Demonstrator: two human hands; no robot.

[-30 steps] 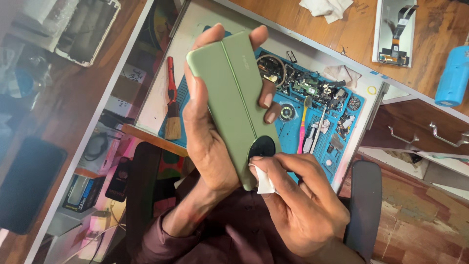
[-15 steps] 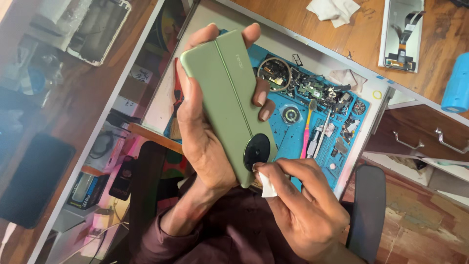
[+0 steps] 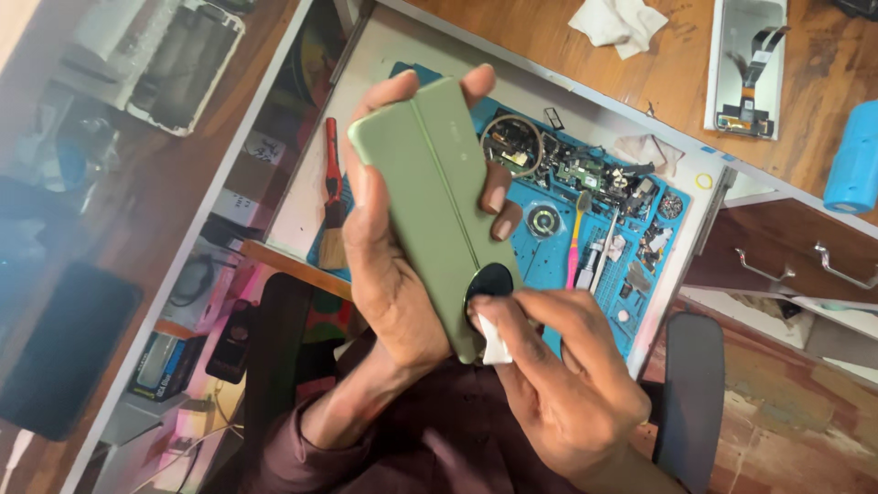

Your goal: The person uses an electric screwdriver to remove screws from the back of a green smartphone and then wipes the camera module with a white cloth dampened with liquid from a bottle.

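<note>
Green phone sits back-up in my left hand, fingers wrapped around its edges, above the blue mat. My right hand pinches a white wipe, pressing it beside the round black camera ring.

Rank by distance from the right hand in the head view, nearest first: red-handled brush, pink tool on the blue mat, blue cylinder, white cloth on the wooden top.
From the right hand:
1. Pink tool, just above the hand on the blue mat.
2. Red-handled brush, on the far side of the left hand.
3. Blue cylinder and white cloth: too close to call.
</note>
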